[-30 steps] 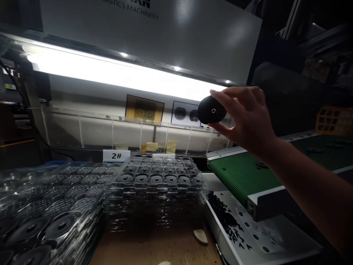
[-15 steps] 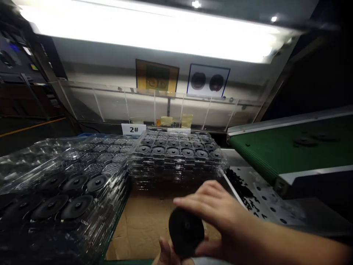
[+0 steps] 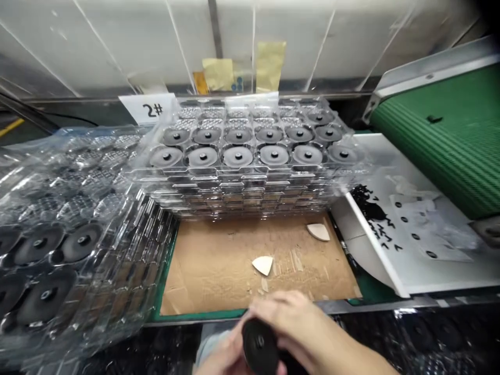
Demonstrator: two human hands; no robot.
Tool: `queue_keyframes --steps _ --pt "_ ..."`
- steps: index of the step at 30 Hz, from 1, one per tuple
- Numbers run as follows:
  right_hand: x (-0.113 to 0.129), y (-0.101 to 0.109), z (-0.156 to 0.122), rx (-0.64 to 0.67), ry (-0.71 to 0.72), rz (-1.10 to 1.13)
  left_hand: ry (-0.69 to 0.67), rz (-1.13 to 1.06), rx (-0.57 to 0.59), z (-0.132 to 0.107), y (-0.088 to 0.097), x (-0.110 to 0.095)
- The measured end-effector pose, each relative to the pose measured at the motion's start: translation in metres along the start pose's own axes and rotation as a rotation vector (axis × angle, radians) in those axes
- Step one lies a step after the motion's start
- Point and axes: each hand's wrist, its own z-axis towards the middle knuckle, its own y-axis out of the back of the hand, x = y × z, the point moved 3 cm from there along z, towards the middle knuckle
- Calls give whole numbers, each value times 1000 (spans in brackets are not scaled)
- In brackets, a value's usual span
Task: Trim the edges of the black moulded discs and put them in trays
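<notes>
A black round disc part (image 3: 260, 341) with a small raised centre is held low at the front edge of the work surface, tilted with its face toward me. My right hand (image 3: 295, 320) wraps over its top and right side, fingers closed. From the lower left, my left hand (image 3: 224, 354) grips its left edge; its lower fingers are partly hidden behind the disc and cut off by the frame. Beyond the hands, two small pale three-sided pieces, one nearer (image 3: 263, 265) and one farther right (image 3: 319, 232), lie on a cardboard sheet (image 3: 211, 284).
Stacked transparent trays (image 3: 238, 179) of similar discs stand at the back, with another tray stack (image 3: 128, 250) on the left. At right, a white tray (image 3: 422, 276) holds small black pieces (image 3: 369, 205) beneath a green conveyor belt (image 3: 441, 151). A "2#" card (image 3: 150, 108) stands behind.
My view has tipped down toward the work surface, bringing the pale pieces into sight. My hands have drawn closer together around the disc, which stays held.
</notes>
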Motion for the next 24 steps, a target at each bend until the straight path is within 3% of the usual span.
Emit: queue_keyframes --steps 3,5,8,12,16,20,22,24 --pt "-37 1 18 -307 -303 -104 -100 -160 -165 4 12 -27" --pt "-58 -11 30 -407 -398 -131 -231 -211 -264 8 18 -47" --pt "-71 -39 43 -429 -375 -103 -357 -223 -319 18 21 -69" --pt "-68 -54 47 -384 -265 -31 -359 -185 -319 27 17 -81" --pt "-60 -25 59 -364 -269 9 -335 -144 -304 34 9 -85" --pt "-24 24 77 -483 -310 81 -345 -71 -314 39 0 -84" --pt "3 41 83 -546 -214 134 -330 -42 -295 41 -4 -80" --pt "28 47 87 -459 -85 112 -281 -28 -273 41 -6 -76"
